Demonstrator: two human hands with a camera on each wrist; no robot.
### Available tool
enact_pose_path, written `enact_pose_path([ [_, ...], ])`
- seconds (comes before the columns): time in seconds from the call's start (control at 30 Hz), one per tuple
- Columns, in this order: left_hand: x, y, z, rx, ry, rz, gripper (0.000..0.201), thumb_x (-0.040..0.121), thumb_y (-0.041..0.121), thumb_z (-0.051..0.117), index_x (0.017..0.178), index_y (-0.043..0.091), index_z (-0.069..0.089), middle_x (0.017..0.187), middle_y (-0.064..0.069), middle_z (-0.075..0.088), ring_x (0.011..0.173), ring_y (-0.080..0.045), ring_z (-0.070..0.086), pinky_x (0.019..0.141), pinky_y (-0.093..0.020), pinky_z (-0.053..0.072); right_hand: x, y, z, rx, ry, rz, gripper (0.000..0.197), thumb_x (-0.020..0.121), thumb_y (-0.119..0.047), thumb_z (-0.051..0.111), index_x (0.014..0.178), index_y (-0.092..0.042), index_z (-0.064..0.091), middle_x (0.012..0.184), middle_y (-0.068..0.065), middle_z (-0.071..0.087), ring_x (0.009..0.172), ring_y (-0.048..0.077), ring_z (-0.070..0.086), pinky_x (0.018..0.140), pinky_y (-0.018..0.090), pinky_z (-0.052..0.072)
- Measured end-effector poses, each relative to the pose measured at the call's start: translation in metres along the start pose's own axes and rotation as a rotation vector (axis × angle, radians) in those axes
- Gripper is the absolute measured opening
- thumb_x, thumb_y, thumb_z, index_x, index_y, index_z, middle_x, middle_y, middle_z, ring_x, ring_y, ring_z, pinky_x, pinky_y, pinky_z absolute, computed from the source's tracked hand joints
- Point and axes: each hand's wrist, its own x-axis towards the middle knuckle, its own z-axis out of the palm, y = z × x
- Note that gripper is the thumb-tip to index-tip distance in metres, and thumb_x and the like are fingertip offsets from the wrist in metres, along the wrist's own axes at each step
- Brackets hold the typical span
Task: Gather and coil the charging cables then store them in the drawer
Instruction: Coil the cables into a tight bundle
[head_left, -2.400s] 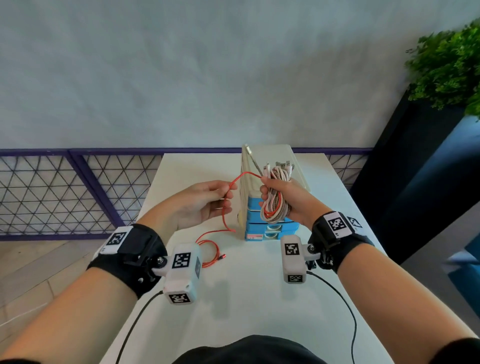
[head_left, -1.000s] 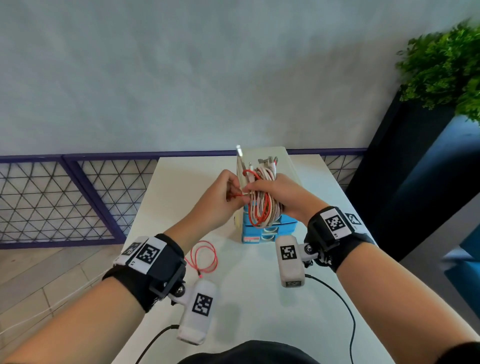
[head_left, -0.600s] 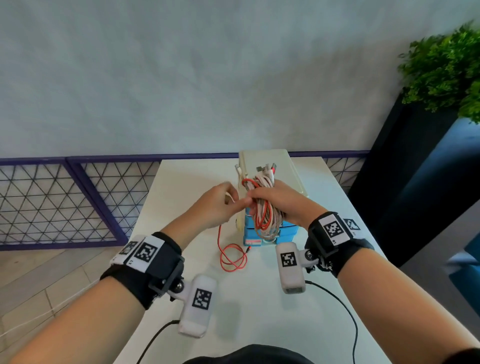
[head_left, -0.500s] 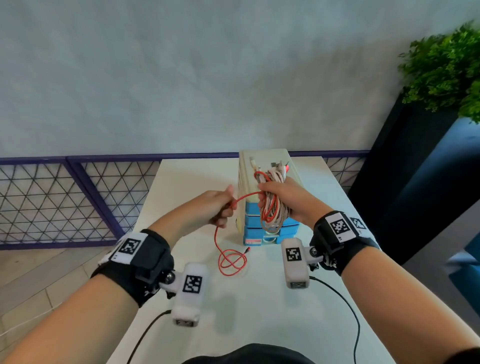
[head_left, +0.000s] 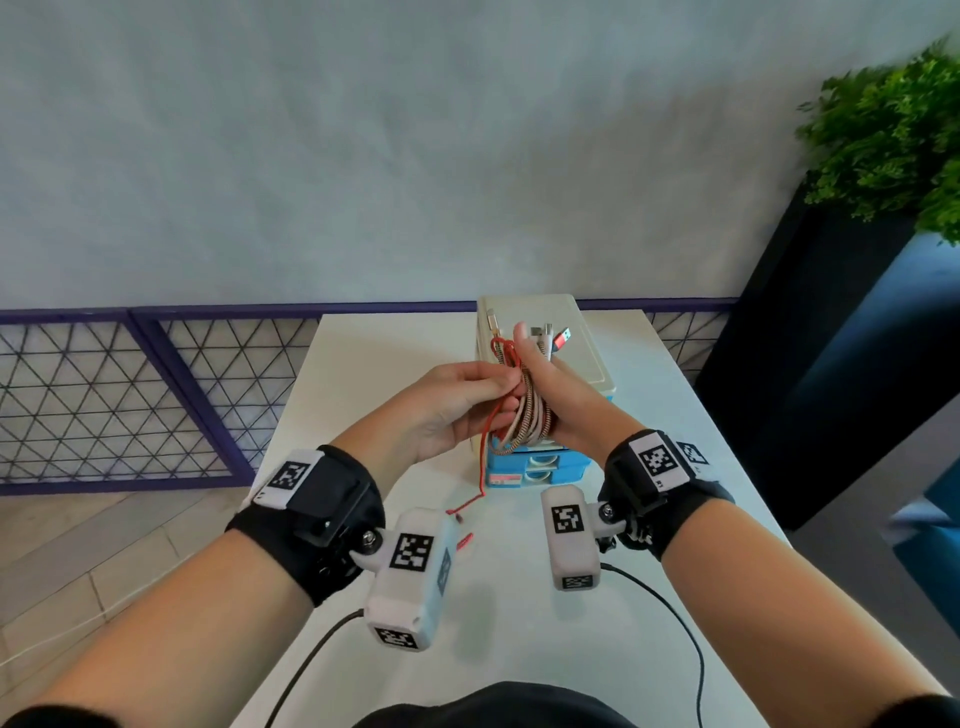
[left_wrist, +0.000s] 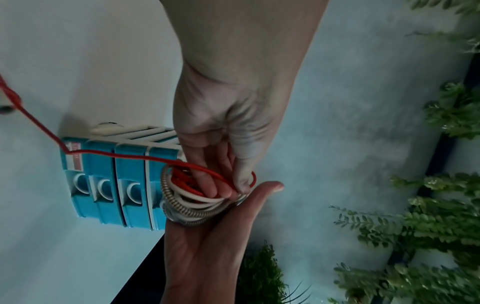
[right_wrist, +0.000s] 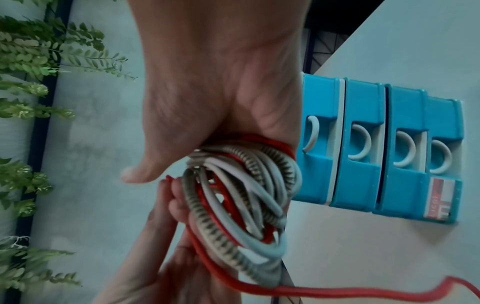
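My right hand (head_left: 545, 400) grips a coiled cable bundle (head_left: 530, 415) of white, braided and red cables, held upright in front of the drawer unit (head_left: 587, 338). Plug ends (head_left: 556, 335) stick out above the thumb. My left hand (head_left: 493, 387) pinches the red cable (head_left: 484, 457) against the bundle's left side. The red cable's loose tail hangs to the table, its end (head_left: 464, 540) by my left wrist camera. In the left wrist view my fingers (left_wrist: 221, 185) press the red cable (left_wrist: 116, 155) into the cable bundle (left_wrist: 187, 205). The right wrist view shows the cable bundle (right_wrist: 246, 195) and the trailing red cable (right_wrist: 337, 292).
The drawer unit has a beige top and several shut blue drawers (head_left: 540, 467), also seen as blue drawers (right_wrist: 376, 154) with white handles. The white table (head_left: 363, 364) is narrow, with a purple mesh railing (head_left: 156, 395) to the left and a dark planter with a plant (head_left: 893, 130) to the right.
My left hand, drawn out to the left with the red cable half a second ago, has come back to the bundle. The loose red tail on the table has grown shorter.
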Motion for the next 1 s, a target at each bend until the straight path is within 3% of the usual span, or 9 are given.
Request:
enact_pose_path([
  [0.1,0.000,0.001,0.000,0.067,0.014,0.018,0.007,0.086,0.007,0.064,0.080,0.008,0.068,0.065,0.000,0.070,0.053,-0.005,0.064,0.055,-0.016,0.056,-0.004,-0.002,0.000,0.005,-0.069,-0.024,0.033,0.088,-0.043,0.063,0.090,-0.010,0.060,0.057,0.001,0.061,0.053,0.015,0.063,0.056,0.028,0.055],
  [0.2,-0.001,0.000,0.000,0.253,0.010,0.020,0.004,0.088,0.012,0.062,0.086,0.011,0.064,0.066,0.001,0.065,0.047,-0.004,0.056,0.051,-0.018,0.053,-0.003,-0.002,-0.002,-0.051,-0.017,-0.047,0.020,0.089,-0.021,0.065,0.097,-0.003,0.061,0.064,0.011,0.063,0.056,0.022,0.064,0.059,0.032,0.056],
  [0.33,-0.005,0.003,0.000,0.318,-0.034,-0.046,0.020,0.096,0.026,0.052,0.078,0.016,0.054,0.054,0.006,0.044,0.039,-0.006,0.034,0.039,-0.017,0.034,0.000,-0.003,0.003,-0.121,0.137,-0.102,0.007,0.090,-0.015,0.059,0.088,-0.008,0.057,0.068,0.010,0.059,0.063,0.023,0.061,0.064,0.035,0.053],
  [0.47,-0.017,0.007,-0.014,0.260,-0.225,-0.229,0.027,0.100,0.031,0.039,0.079,0.019,0.050,0.050,0.010,0.030,0.039,-0.006,0.024,0.041,-0.018,0.025,0.006,-0.006,-0.010,-0.038,0.295,-0.130,0.009,0.089,-0.009,0.057,0.080,-0.008,0.057,0.067,0.006,0.062,0.064,0.020,0.065,0.069,0.039,0.056],
  [0.53,-0.023,0.005,-0.026,0.376,-0.333,-0.324,0.028,0.100,0.032,0.037,0.080,0.020,0.052,0.053,0.009,0.028,0.042,-0.006,0.023,0.043,-0.018,0.025,0.006,-0.009,-0.022,0.041,0.331,-0.151,0.005,0.090,-0.006,0.056,0.085,-0.007,0.056,0.068,0.006,0.061,0.067,0.020,0.067,0.073,0.042,0.058],
  [0.63,-0.025,-0.001,-0.040,0.676,-0.422,-0.407,0.029,0.100,0.031,0.038,0.085,0.020,0.060,0.057,0.007,0.034,0.049,-0.009,0.026,0.051,-0.022,0.025,0.002,-0.014,-0.033,0.127,0.306,-0.148,0.003,0.092,-0.007,0.057,0.089,-0.006,0.055,0.071,0.006,0.061,0.068,0.018,0.068,0.073,0.035,0.058],
  [0.8,-0.018,0.001,-0.036,1.120,-0.201,-0.183,0.021,0.094,0.032,0.053,0.084,0.025,0.070,0.061,0.009,0.050,0.059,-0.011,0.038,0.055,-0.022,0.029,0.000,-0.015,-0.029,0.104,0.134,-0.044,0.002,0.090,-0.007,0.061,0.090,-0.006,0.060,0.075,0.008,0.067,0.073,0.022,0.069,0.077,0.038,0.058],
  [0.9,-0.011,0.000,-0.030,1.121,-0.084,-0.020,0.016,0.092,0.027,0.057,0.085,0.023,0.071,0.068,0.009,0.059,0.065,-0.009,0.048,0.055,-0.016,0.035,-0.005,-0.017,-0.022,-0.026,0.057,-0.014,0.004,0.089,-0.009,0.062,0.088,-0.006,0.061,0.077,0.010,0.068,0.074,0.023,0.069,0.079,0.039,0.058],
  [1.0,-0.005,0.001,-0.025,1.055,-0.009,0.094,0.012,0.088,0.024,0.062,0.081,0.019,0.071,0.068,0.005,0.062,0.067,-0.012,0.051,0.060,-0.024,0.038,-0.008,-0.018,-0.014,-0.185,0.001,0.009,0.005,0.089,-0.012,0.063,0.087,-0.007,0.062,0.077,0.010,0.069,0.070,0.021,0.069,0.071,0.032,0.059],
])
